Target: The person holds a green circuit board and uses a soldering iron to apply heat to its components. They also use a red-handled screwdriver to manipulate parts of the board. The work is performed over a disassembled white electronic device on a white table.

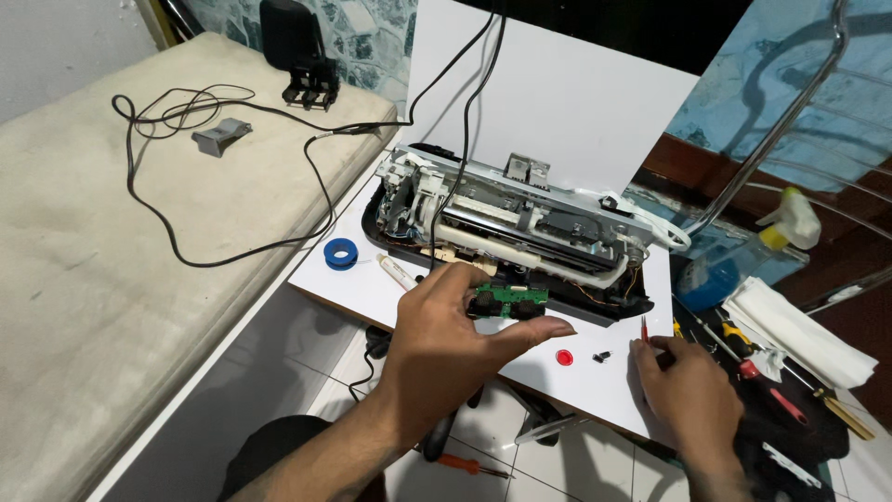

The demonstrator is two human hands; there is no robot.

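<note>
Head view: left hand (446,325) pinches green circuit board (508,300) above opened printer (511,232).

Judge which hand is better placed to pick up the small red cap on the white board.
Right, probably: the right hand rests on the white board near the red cap, holding only a thin red-tipped tool. The left hand holds the green circuit board.

A green circuit board (506,299), a blue tape roll (341,253), a red cap (564,357), a white tabletop (604,372).
</note>
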